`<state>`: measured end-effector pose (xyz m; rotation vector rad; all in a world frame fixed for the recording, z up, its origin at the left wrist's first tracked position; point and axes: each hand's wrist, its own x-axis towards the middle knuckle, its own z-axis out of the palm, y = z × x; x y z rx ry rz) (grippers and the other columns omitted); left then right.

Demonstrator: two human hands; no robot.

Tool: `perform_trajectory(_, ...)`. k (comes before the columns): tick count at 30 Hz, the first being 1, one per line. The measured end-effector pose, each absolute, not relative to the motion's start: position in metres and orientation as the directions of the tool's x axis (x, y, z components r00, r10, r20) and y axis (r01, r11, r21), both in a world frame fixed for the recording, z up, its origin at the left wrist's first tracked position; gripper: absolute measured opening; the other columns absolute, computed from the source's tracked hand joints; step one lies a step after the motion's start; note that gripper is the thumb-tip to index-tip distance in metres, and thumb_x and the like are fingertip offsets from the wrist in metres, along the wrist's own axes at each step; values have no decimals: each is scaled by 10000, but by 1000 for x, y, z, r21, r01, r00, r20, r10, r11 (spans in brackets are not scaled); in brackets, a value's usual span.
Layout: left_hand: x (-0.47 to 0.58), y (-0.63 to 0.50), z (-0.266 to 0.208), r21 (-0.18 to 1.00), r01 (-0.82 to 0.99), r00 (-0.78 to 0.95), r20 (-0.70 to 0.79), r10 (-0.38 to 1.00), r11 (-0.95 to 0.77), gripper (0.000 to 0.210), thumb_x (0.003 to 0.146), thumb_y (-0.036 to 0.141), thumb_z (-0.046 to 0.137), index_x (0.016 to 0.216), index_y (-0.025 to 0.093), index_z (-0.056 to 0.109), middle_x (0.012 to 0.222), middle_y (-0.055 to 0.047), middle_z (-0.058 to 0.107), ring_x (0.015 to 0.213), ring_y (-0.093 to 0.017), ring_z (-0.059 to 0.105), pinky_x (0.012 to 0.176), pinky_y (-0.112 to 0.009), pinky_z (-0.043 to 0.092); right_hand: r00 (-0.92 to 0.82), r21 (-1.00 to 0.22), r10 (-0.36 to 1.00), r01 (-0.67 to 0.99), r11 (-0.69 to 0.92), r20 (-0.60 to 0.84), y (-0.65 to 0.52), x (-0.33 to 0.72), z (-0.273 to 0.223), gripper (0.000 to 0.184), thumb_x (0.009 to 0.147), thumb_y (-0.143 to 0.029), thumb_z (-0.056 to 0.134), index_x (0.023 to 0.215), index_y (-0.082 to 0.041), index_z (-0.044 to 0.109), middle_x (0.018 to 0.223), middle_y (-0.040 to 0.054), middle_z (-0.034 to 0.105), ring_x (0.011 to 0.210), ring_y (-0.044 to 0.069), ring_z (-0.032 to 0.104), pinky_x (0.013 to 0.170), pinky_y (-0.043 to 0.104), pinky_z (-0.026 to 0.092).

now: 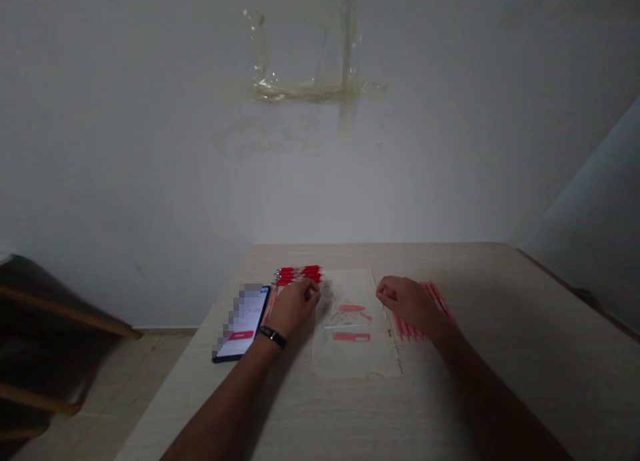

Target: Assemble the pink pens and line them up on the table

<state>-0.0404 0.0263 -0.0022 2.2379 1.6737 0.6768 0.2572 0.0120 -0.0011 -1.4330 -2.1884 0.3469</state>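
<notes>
My left hand (296, 306), with a dark band on the wrist, is closed at the left edge of a pale sheet (357, 364). Just beyond it lie several red pens (300, 274) in a stack. Over the sheet's right edge, my right hand (407, 302) is closed, fingertips pressed together. Whether either hand holds anything small is hidden. Several pink pen-like sticks (409, 331) lie side by side, partly under my right hand and wrist. Between the hands, the sheet bears pink pen-like shapes (351, 337); whether they are printed or loose parts I cannot tell.
A phone (243, 324) with a lit screen lies left of my left hand, and a pink stick (271, 305) is beside it. The wooden table (465, 254) meets a wall with peeling clear tape (300, 93). Dark furniture with wooden bars (55, 307) stands at the left.
</notes>
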Motion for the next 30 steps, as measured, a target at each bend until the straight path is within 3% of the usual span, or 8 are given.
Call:
perform_trajectory(6, -22, 12, -13, 509, 791, 319, 131, 939, -340, 121, 821, 296, 616, 858, 204, 686, 855, -44, 681, 782, -181, 608, 663, -267, 389, -464, -371, 871, 789, 490, 164, 9, 242, -11, 47, 811, -250, 685, 816, -204, 692, 754, 12, 665, 725, 158, 588, 696, 262, 359)
perform_trajectory(17, -18, 11, -26, 486, 807, 318, 121, 940, -336, 52, 764, 185, 624, 786, 196, 669, 867, -47, 670, 792, -179, 604, 672, -264, 388, -489, -433, 860, 750, 500, 145, 5, 234, -13, 31, 833, -169, 621, 824, -185, 646, 832, 20, 657, 751, 144, 583, 668, 234, 364)
perform_trajectory(24, -12, 7, -13, 640, 649, 411, 159, 897, -411, 103, 852, 237, 583, 844, 179, 667, 784, -21, 669, 698, -150, 562, 622, -246, 354, -511, -572, 836, 631, 524, 202, -4, 222, -7, 52, 897, -150, 557, 896, -191, 589, 831, -2, 640, 762, 131, 591, 668, 221, 389)
perform_trajectory(30, -8, 4, -6, 735, 518, 489, 166, 856, -438, 147, 879, 277, 581, 883, 158, 667, 822, -34, 675, 719, -151, 556, 642, -238, 370, -525, -560, 807, 596, 575, 271, -9, 214, -3, 73, 915, -159, 554, 944, -197, 609, 880, 16, 635, 831, 158, 583, 744, 252, 416)
